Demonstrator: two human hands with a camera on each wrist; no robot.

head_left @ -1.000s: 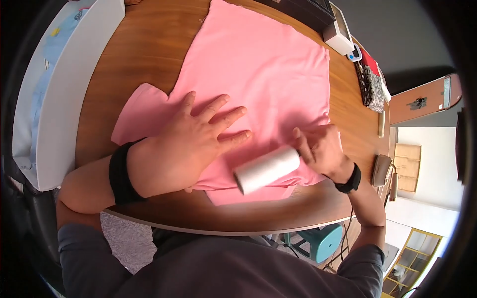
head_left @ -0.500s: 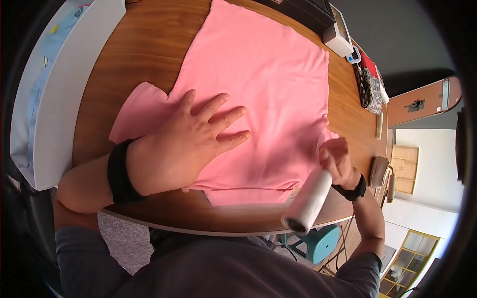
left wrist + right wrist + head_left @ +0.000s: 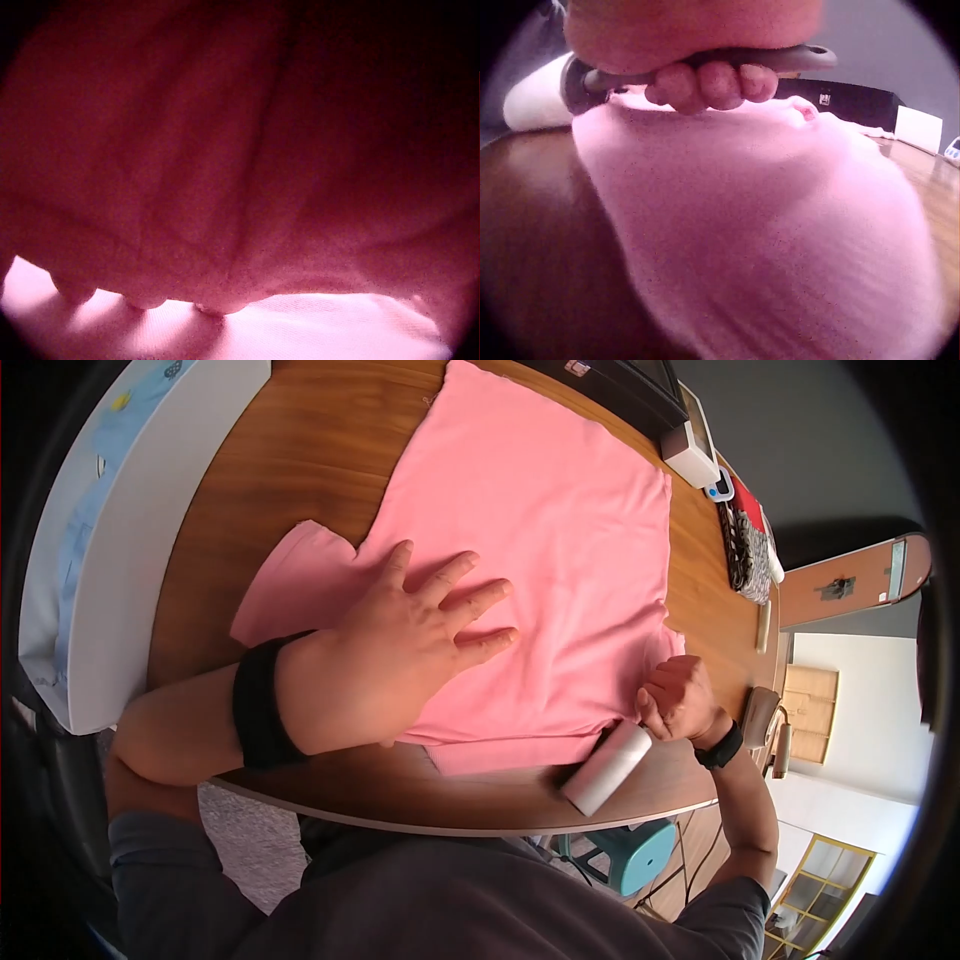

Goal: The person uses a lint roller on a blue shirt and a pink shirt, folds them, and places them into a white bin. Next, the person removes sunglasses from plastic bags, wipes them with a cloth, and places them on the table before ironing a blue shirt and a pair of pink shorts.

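The left hand lies spread on the pink cloth shirt on the brown wooden table; the right hand grips a grey-handled white roller. Rolling seems the step; the next roll needs flat cloth.

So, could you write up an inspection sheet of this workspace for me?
Surface: brown wooden table with a curved near edge.
Job's things: pink fabric garment, spread out with wrinkles; white cylindrical lint roller with a grey handle, by the garment's near-right part, contact unclear.
Clutter: white rectangular bin holding blue patterned fabric, left; black rectangular case and small white box, far side.
Hands: left hand spread on the garment; right hand grips the handle.
Cables: thin dark cable below the table, course unclear.
Surroundings: teal plastic stool beyond the near edge.
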